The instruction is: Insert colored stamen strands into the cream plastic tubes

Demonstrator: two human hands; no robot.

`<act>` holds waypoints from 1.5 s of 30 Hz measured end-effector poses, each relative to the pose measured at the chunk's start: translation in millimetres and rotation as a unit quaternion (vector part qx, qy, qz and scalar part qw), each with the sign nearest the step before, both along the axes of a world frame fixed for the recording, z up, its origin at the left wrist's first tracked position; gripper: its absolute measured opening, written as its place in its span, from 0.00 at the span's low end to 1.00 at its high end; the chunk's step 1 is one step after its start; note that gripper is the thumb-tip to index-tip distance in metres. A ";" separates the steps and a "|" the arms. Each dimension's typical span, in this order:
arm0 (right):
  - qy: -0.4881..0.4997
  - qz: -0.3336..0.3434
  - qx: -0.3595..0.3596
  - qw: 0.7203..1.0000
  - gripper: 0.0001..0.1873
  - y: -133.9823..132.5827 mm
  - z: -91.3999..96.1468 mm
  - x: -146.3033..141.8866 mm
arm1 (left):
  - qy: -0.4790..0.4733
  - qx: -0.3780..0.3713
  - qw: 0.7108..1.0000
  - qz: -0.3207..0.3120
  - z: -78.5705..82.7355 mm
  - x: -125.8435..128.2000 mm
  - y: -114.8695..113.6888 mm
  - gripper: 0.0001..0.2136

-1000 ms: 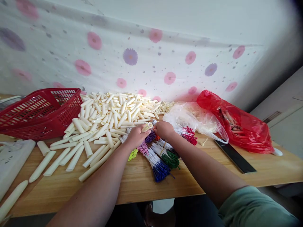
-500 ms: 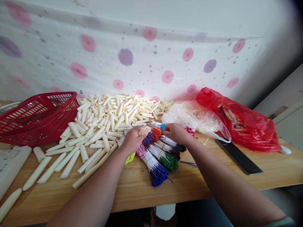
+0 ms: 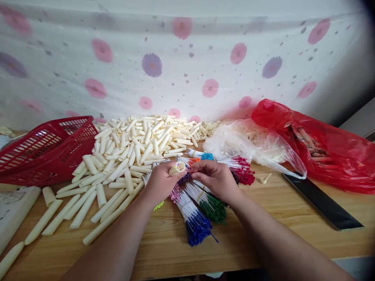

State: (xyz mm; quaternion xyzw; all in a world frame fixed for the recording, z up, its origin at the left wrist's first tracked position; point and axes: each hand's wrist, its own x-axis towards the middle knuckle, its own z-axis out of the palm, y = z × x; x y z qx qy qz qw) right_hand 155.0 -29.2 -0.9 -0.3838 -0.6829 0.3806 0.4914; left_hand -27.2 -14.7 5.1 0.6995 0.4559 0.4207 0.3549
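My left hand [image 3: 161,181] is closed around a short cream tube [image 3: 177,168], its open end facing me. Just to its right, the thumb and fingers of my right hand [image 3: 215,177] pinch a thin stick [image 3: 191,171] with a reddish end, close to the tube's mouth. Under and around both hands lie bundles of thin white sticks with coloured tips: a blue-tipped bundle [image 3: 193,220], a green-tipped bundle [image 3: 209,203], a red-tipped bundle [image 3: 241,168] and a light-blue-tipped bundle [image 3: 202,154]. Purple, pink and orange tips are partly hidden by my hands.
A heap of cream tubes [image 3: 140,136] spreads over the left and back of the wooden table [image 3: 234,249]. A red basket [image 3: 73,156] stands at left. On the right are a clear plastic bag [image 3: 234,140], a red bag [image 3: 345,156] and a flat black bar [image 3: 322,203].
My right hand has come up from the bundles toward my left hand, bringing the thin stick beside the tube. The red-tipped bundle shows more now. The view has shifted slightly closer.
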 end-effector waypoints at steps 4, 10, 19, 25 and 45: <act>0.069 0.024 0.012 0.997 0.07 -2.3 0.6 -2.9 | -0.077 -0.054 0.995 -0.031 1.3 1.5 -2.4 0.08; 0.098 0.032 0.067 0.992 0.07 -2.6 2.8 -5.5 | -0.133 -0.086 0.985 -0.063 -0.3 4.0 -5.0 0.10; -0.016 -0.141 0.292 0.946 0.07 -19.8 16.8 -3.2 | -0.129 0.046 0.989 -0.056 -6.4 2.6 0.6 0.09; 0.087 -0.205 0.447 0.867 0.13 -51.8 33.4 12.7 | -0.085 0.095 0.992 -0.025 -7.6 0.5 0.2 0.09; -0.096 -0.106 0.481 0.865 0.13 -63.0 56.3 6.9 | 0.008 0.143 0.988 -0.057 -2.7 4.5 -4.4 0.10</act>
